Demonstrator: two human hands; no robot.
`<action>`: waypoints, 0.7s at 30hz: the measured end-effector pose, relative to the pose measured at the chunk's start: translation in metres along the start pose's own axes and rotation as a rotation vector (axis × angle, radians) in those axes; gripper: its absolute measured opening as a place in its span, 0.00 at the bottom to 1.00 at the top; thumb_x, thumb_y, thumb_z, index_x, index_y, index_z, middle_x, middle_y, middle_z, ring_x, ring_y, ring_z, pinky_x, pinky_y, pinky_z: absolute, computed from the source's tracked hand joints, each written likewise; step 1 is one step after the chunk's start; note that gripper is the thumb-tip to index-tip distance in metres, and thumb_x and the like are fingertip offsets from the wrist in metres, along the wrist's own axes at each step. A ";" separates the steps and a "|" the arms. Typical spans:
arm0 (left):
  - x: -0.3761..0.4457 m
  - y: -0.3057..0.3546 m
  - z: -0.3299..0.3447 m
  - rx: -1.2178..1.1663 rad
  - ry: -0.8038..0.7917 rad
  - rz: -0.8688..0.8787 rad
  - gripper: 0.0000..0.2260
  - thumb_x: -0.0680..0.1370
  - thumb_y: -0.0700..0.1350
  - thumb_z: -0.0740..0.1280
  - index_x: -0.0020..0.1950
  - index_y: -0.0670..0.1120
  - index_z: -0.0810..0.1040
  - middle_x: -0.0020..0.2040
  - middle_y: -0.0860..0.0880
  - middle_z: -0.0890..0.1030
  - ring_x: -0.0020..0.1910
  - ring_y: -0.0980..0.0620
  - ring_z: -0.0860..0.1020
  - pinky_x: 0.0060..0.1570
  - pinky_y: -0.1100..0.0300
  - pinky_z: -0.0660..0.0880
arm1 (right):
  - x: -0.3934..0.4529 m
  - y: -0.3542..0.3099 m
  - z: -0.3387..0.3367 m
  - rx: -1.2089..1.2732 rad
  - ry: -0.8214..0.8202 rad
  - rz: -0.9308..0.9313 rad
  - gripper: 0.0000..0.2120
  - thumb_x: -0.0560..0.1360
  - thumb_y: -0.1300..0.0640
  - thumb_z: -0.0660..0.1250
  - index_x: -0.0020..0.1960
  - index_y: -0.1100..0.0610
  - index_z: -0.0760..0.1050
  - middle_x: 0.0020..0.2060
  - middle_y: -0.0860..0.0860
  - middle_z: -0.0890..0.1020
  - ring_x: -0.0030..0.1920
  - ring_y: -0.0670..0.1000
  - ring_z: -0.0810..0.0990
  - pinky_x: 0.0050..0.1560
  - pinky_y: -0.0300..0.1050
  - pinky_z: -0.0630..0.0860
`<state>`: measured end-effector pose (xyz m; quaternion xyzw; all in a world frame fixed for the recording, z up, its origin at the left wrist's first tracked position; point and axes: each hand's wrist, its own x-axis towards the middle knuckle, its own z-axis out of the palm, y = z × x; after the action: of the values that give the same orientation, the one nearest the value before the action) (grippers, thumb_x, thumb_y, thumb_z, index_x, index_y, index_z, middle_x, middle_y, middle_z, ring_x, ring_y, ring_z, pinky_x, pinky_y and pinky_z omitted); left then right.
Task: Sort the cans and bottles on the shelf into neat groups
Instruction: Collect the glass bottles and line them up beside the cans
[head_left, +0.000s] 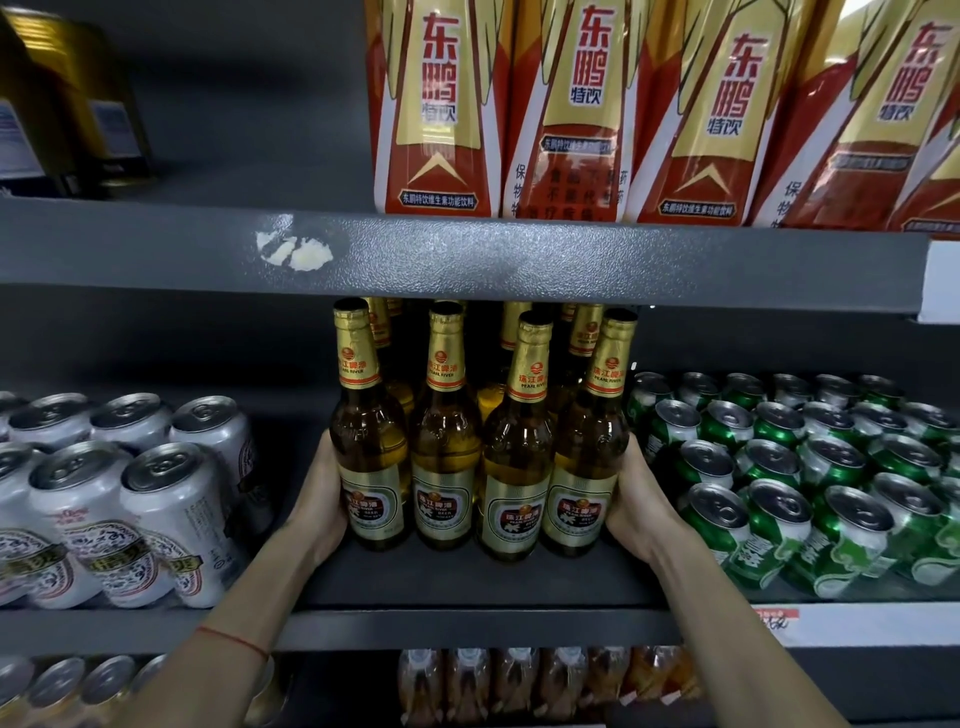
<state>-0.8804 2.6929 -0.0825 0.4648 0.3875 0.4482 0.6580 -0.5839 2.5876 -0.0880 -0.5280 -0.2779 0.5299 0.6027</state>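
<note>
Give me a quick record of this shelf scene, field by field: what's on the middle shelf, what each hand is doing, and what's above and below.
middle shelf centre: beer bottles, amber glass with gold foil necks, front row of four, more behind
middle shelf left: white cans, upright
middle shelf right: green cans, upright
left hand: left hand pressed against the leftmost front bottle
right hand: right hand pressed against the rightmost front bottle
upper shelf: red and gold cartons; gold tin at far left
lower shelf: wrapped bottles, blurred
</note>
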 end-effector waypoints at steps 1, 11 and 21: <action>0.000 0.000 0.000 0.000 -0.002 0.003 0.21 0.86 0.59 0.54 0.62 0.52 0.83 0.61 0.46 0.86 0.62 0.45 0.84 0.65 0.44 0.76 | 0.000 0.000 0.000 0.001 -0.004 0.002 0.28 0.83 0.38 0.55 0.70 0.57 0.77 0.62 0.57 0.84 0.66 0.59 0.81 0.73 0.64 0.70; -0.005 0.004 0.005 -0.020 0.012 -0.002 0.21 0.86 0.59 0.55 0.51 0.55 0.87 0.57 0.48 0.88 0.58 0.47 0.85 0.61 0.47 0.77 | -0.003 -0.001 0.002 -0.031 -0.026 -0.031 0.29 0.83 0.39 0.54 0.70 0.59 0.75 0.62 0.57 0.84 0.65 0.58 0.82 0.72 0.64 0.71; -0.022 -0.009 -0.004 0.033 -0.023 0.044 0.35 0.78 0.76 0.50 0.72 0.57 0.78 0.69 0.51 0.82 0.70 0.51 0.78 0.77 0.41 0.66 | -0.025 0.023 0.003 -0.130 0.098 -0.197 0.36 0.75 0.22 0.52 0.76 0.39 0.69 0.73 0.43 0.75 0.75 0.45 0.71 0.78 0.58 0.64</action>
<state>-0.8884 2.6718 -0.0896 0.4895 0.3768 0.4506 0.6445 -0.6016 2.5625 -0.1032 -0.5615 -0.3323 0.4225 0.6292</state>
